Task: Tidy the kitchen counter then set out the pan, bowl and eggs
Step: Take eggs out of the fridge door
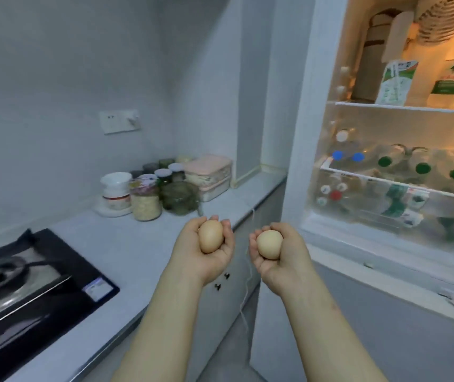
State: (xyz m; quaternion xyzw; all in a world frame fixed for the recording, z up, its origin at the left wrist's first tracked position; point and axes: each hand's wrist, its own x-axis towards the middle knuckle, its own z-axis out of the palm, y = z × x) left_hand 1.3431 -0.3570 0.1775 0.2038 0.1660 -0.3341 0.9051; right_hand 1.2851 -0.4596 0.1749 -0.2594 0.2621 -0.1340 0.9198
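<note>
One brown egg (211, 236) lies in the upturned palm of the left hand (192, 256), toward 12 o'clock from the wrist, and the fingers and thumb curl round its sides. The second egg (269, 244) sits in the right hand (289, 261), at about 10 o'clock on the palm, gripped in the same way. The two hands are near each other but do not touch, by the front edge of the counter (126, 244). From the hands, the stove (27, 285) is at 8 o'clock, the jars (148, 194) at 11 o'clock, and the open fridge (385, 128) at 2 o'clock.
</note>
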